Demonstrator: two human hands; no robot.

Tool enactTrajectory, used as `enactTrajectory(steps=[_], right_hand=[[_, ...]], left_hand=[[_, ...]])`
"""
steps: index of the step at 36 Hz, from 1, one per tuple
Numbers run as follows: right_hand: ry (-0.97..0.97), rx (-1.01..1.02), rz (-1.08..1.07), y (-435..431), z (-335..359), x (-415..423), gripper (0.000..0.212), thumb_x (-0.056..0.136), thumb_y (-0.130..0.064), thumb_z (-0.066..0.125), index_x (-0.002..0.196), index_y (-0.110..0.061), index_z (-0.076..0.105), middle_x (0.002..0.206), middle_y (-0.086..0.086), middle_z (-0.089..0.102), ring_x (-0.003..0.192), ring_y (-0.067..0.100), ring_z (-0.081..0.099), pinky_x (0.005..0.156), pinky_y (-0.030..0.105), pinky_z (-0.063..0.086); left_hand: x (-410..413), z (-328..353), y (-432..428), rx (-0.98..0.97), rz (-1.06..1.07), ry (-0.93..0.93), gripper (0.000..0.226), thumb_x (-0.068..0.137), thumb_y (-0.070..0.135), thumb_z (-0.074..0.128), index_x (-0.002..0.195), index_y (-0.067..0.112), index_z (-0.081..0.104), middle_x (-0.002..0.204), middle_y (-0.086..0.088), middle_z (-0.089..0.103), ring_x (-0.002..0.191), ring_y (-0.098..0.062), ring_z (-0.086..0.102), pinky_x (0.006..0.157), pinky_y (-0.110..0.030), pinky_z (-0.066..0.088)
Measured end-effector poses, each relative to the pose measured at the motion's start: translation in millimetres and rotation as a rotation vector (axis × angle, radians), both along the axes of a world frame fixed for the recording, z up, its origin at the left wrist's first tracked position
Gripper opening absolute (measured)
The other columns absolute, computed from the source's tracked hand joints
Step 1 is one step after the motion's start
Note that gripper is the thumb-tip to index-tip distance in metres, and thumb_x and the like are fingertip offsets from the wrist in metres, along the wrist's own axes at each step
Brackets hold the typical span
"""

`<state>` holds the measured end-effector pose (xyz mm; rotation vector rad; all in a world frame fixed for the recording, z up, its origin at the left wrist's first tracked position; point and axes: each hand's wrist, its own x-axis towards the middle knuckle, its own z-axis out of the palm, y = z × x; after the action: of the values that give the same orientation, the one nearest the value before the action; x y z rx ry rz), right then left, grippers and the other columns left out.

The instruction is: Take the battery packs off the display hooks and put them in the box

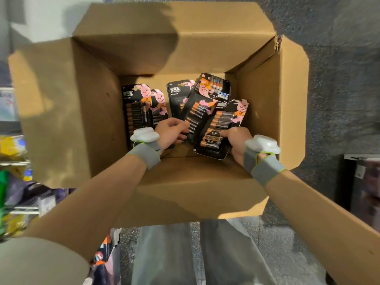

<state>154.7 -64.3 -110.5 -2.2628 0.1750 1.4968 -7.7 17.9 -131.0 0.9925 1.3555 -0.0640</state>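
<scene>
An open cardboard box (98,112) stands on the floor below me, flaps spread out. Several black battery packs with a pink rabbit lie on its bottom. Two packs (139,112) lie side by side at the left. My left hand (171,130) is inside the box, fingers closed on the lower end of a tilted pack (197,114) in the middle. My right hand (238,140) grips the near edge of another pack (220,130) at the right. One more pack (213,87) rests on top at the back. Both wrists wear grey bands with white devices.
Store shelves with colourful goods (14,182) run along the left edge. A dark display unit (362,186) stands at the right. The floor (339,79) is dark speckled stone. My legs in grey trousers (185,254) are just behind the box's near flap.
</scene>
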Motion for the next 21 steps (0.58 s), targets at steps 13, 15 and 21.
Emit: enactTrajectory(steps=[13, 15, 21], right_hand=[[0.234, 0.054, -0.171, 10, 11, -7, 0.028, 0.09, 0.001, 0.052, 0.117, -0.006, 0.053, 0.107, 0.014, 0.062, 0.08, 0.023, 0.062, 0.078, 0.042, 0.055], [0.248, 0.064, -0.151, 9, 11, -8, 0.021, 0.089, -0.001, 0.053, 0.11, -0.008, 0.055, 0.112, 0.014, 0.063, 0.092, 0.025, 0.064, 0.077, 0.039, 0.056], [0.307, 0.06, 0.006, 10, 14, -16, 0.03, 0.09, -0.001, 0.056, 0.12, -0.005, 0.056, 0.109, 0.01, 0.064, 0.099, 0.022, 0.062, 0.064, 0.026, 0.053]], left_hand=[[8, 1, -3, -0.133, -0.047, -0.009, 0.038, 0.087, 0.024, 0.071, 0.121, 0.008, 0.066, 0.116, -0.007, 0.068, 0.107, -0.019, 0.064, 0.097, -0.035, 0.051], [6, 4, -2, -0.187, -0.011, -0.029, 0.031, 0.088, 0.021, 0.07, 0.115, 0.006, 0.067, 0.107, -0.005, 0.071, 0.099, -0.016, 0.066, 0.086, -0.029, 0.054], [-6, 9, 3, -0.245, 0.07, -0.018, 0.019, 0.088, 0.012, 0.068, 0.106, 0.008, 0.066, 0.096, -0.007, 0.071, 0.085, -0.017, 0.069, 0.063, -0.024, 0.054]])
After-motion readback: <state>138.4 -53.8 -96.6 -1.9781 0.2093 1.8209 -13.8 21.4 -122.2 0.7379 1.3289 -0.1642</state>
